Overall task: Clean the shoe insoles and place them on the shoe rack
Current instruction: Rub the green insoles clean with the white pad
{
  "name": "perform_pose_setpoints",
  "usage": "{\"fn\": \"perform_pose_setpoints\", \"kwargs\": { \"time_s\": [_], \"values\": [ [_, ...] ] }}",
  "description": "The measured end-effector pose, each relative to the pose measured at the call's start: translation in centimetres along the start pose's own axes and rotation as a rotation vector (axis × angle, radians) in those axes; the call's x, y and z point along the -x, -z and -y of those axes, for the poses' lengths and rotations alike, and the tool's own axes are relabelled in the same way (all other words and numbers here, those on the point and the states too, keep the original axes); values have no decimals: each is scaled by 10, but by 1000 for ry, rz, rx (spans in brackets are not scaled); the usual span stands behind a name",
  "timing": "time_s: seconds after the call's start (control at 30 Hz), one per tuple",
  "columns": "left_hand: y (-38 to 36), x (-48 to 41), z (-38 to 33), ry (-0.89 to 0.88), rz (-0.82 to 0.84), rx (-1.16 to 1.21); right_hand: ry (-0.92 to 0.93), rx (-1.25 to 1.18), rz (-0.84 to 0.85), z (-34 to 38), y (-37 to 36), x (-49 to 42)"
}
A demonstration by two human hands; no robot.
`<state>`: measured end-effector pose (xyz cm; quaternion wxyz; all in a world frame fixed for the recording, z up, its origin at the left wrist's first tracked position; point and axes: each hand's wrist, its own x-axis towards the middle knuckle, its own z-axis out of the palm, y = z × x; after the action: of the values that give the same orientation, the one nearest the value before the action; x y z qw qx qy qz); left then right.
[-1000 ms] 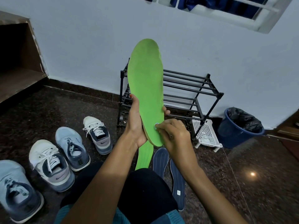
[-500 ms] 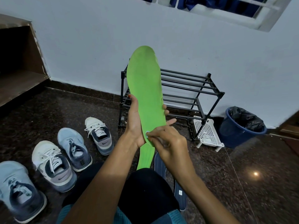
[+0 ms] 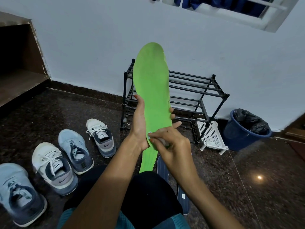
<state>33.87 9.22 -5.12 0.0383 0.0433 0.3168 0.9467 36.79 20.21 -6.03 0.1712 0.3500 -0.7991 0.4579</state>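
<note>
Four sneakers (image 3: 54, 169) on the floor at left, swoosh marks on two. Two dark insoles (image 3: 162, 167), one white tag unreadable, beside a second green insole (image 3: 148, 161). Left hand (image 3: 140, 123) grips the raised green insole (image 3: 151, 83); right hand (image 3: 173, 146) pinches a pale wad (image 3: 149, 133) at its heel. One black shoe rack (image 3: 198, 90) behind.

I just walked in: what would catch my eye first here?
The bright green insole, held upright mid-frame by the left hand while the right hand holds a pale scrap against its heel end. Behind it a black shoe rack stands against the wall, and four sneakers line the dark floor on the left.
</note>
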Motion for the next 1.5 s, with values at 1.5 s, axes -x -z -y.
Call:
{"fn": "perform_pose_setpoints", "kwargs": {
  "time_s": [1.5],
  "values": [
    [-1,0,3,-42,-99,-130,-73,143,-156,-5,-7,-26]
  ]
}}
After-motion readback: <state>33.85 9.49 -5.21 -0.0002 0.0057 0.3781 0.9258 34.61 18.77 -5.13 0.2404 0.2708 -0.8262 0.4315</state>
